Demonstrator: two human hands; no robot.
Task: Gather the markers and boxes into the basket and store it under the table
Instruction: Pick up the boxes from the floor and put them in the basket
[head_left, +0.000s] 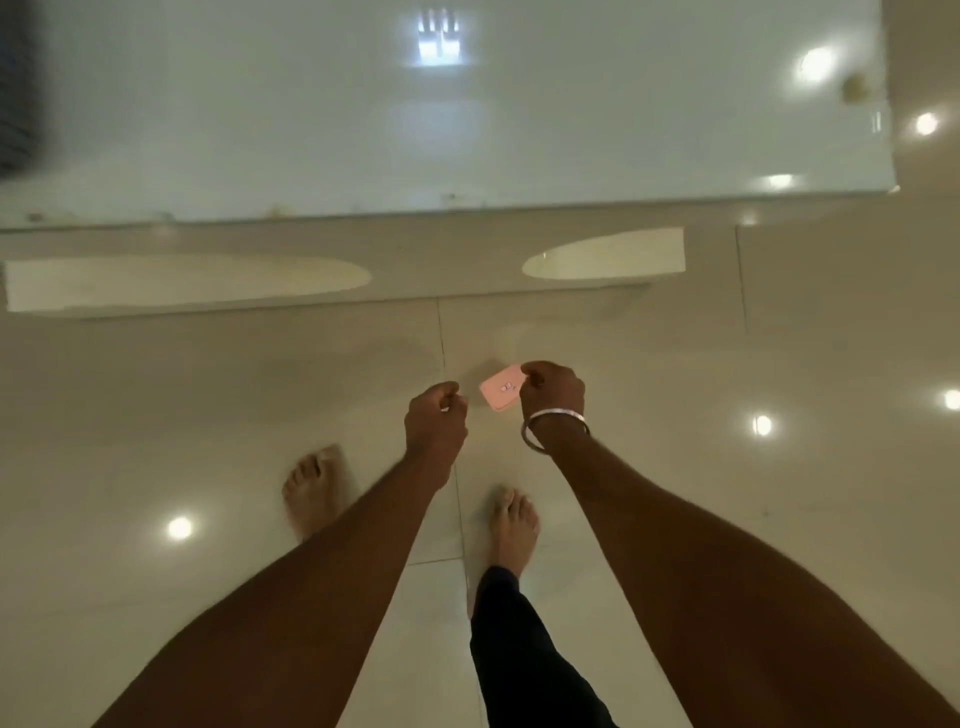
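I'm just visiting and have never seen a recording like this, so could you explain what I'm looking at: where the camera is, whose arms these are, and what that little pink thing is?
There is no machine here. A person wears a wide-angle camera on the head, so the single picture looks forward and down along their own two bare arms. The right hand, with a metal bangle on its wrist, pinches a small pink box by one end. The left hand is loosely curled beside it; whether it holds anything is too unclear to tell. Below them you see the person's bare feet on a glossy tiled floor, which mirrors the ceiling lights. Ahead is a glossy white table; apart from a small brownish mark near its far right corner, its visible top looks bare. No basket or markers show in this picture.
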